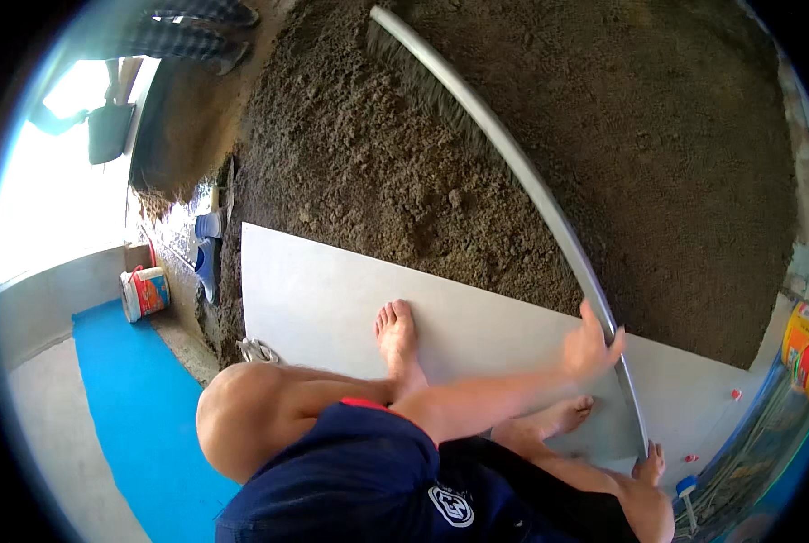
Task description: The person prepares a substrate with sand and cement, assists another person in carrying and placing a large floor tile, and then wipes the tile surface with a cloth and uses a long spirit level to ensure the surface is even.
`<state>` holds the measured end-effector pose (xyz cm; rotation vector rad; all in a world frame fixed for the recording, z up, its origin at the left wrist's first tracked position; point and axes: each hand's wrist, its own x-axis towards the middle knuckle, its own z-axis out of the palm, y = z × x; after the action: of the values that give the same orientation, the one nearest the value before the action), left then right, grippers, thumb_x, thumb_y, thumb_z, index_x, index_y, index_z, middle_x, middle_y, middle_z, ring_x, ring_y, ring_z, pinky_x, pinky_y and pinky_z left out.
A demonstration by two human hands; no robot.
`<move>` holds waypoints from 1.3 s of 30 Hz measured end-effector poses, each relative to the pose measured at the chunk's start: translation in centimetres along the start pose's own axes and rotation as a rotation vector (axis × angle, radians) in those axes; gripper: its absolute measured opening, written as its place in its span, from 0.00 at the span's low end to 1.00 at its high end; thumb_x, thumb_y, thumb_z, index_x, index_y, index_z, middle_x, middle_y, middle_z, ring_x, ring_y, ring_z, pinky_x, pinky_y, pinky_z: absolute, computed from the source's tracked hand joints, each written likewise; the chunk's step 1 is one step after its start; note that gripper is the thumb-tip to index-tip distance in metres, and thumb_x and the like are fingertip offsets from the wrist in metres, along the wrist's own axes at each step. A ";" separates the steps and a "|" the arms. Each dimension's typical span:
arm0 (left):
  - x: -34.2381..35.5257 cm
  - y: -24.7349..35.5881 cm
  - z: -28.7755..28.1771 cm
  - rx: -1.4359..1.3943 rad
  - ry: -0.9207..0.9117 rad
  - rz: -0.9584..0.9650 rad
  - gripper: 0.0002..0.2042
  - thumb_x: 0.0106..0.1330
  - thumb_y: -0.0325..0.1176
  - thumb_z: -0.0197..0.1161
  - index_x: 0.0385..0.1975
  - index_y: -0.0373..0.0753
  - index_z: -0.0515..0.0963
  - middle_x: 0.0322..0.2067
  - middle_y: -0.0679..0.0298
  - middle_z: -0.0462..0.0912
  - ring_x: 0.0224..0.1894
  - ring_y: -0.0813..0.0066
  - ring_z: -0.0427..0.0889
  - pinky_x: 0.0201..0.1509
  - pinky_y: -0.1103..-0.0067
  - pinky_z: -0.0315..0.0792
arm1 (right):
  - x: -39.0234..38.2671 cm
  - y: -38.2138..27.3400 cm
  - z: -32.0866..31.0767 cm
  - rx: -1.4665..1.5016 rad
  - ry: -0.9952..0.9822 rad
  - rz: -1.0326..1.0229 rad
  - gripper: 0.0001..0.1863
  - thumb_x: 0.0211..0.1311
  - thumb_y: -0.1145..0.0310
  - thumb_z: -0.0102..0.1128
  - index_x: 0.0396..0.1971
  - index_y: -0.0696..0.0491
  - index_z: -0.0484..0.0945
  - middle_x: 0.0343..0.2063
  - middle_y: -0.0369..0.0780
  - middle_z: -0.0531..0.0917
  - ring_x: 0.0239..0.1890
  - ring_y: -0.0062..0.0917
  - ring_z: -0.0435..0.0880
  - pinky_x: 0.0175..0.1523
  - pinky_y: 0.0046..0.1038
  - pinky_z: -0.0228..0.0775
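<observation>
A long silver screed bar curves across the view from the top middle to the lower right, resting on dark, damp mortar. My left hand is around the bar near the board's upper edge, slightly blurred, with one finger pointing forward along it. At the bar's near end, my right hand grips it; my bent right knee hides most of that forearm. Left of the bar the mortar is loose and lumpy, while to its right the surface looks flatter. Both my bare feet are on a white board.
A bucket and blue slippers are at left, beside a blue strip on the floor. A yellow-and-red bucket stands at right. Another person's checkered trouser legs show at the top left. Small red pieces sit on the board.
</observation>
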<state>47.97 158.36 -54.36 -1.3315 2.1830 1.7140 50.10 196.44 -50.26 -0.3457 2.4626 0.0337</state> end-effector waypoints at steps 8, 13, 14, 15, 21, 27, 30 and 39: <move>3.2 3.2 -8.4 0.213 -0.085 0.912 0.22 0.50 0.39 0.73 0.43 0.40 0.74 0.34 0.57 0.80 0.41 0.54 0.82 0.38 0.59 0.74 | 1.8 5.8 1.1 0.127 0.173 0.066 0.19 0.50 0.81 0.57 0.45 0.55 0.78 0.41 0.50 0.79 0.47 0.51 0.76 0.51 0.45 0.69; 16.6 10.9 -18.6 1.477 -0.296 0.984 0.26 0.56 0.42 0.65 0.57 0.47 0.74 0.54 0.56 0.74 0.66 0.57 0.64 0.73 0.43 0.40 | 4.6 -0.9 -0.3 0.148 0.234 0.123 0.17 0.54 0.76 0.62 0.46 0.55 0.79 0.44 0.49 0.79 0.49 0.49 0.77 0.53 0.42 0.69; 19.4 11.2 -20.1 1.585 -0.278 0.927 0.21 0.58 0.37 0.64 0.53 0.47 0.78 0.51 0.60 0.78 0.62 0.61 0.70 0.72 0.48 0.47 | 5.3 -0.4 0.8 0.103 0.325 0.078 0.17 0.54 0.75 0.64 0.47 0.55 0.78 0.46 0.49 0.79 0.50 0.48 0.77 0.53 0.42 0.69; 22.5 11.1 -22.0 1.602 -0.283 0.833 0.19 0.56 0.33 0.64 0.49 0.46 0.80 0.48 0.63 0.80 0.57 0.63 0.74 0.68 0.58 0.59 | 6.7 -0.9 0.3 0.131 0.308 0.074 0.18 0.55 0.75 0.63 0.48 0.56 0.78 0.47 0.49 0.79 0.51 0.48 0.76 0.54 0.41 0.69; 24.7 5.9 -24.6 1.271 0.068 0.890 0.16 0.49 0.29 0.69 0.41 0.45 0.80 0.41 0.66 0.79 0.49 0.66 0.75 0.54 0.69 0.69 | 12.2 -4.6 -6.6 0.039 0.241 -0.058 0.24 0.49 0.84 0.59 0.50 0.56 0.77 0.47 0.48 0.79 0.52 0.46 0.77 0.57 0.39 0.69; 16.9 5.2 -19.1 1.190 -0.066 0.783 0.14 0.55 0.30 0.63 0.43 0.45 0.81 0.42 0.67 0.78 0.49 0.70 0.74 0.53 0.70 0.67 | 10.5 7.1 -4.1 -0.106 0.300 -0.071 0.23 0.50 0.84 0.54 0.50 0.57 0.77 0.48 0.48 0.79 0.53 0.45 0.77 0.58 0.40 0.67; 13.3 3.3 -17.2 1.063 -0.033 0.836 0.08 0.51 0.30 0.62 0.33 0.45 0.79 0.35 0.66 0.75 0.44 0.68 0.73 0.51 0.71 0.65 | 8.7 10.8 -3.0 -0.160 0.250 -0.052 0.25 0.50 0.83 0.52 0.52 0.56 0.76 0.50 0.47 0.78 0.54 0.45 0.76 0.59 0.42 0.66; 7.3 -0.8 -14.8 0.796 0.026 0.889 0.06 0.49 0.28 0.61 0.28 0.42 0.76 0.32 0.65 0.72 0.41 0.66 0.70 0.49 0.71 0.65 | 4.8 11.7 -2.5 -0.137 0.191 0.066 0.25 0.51 0.84 0.48 0.52 0.54 0.77 0.49 0.46 0.79 0.52 0.46 0.76 0.57 0.40 0.67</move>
<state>50.38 142.05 -53.15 -0.1826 3.1760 0.6593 41.94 206.26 -51.89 -0.3403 2.6677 0.2075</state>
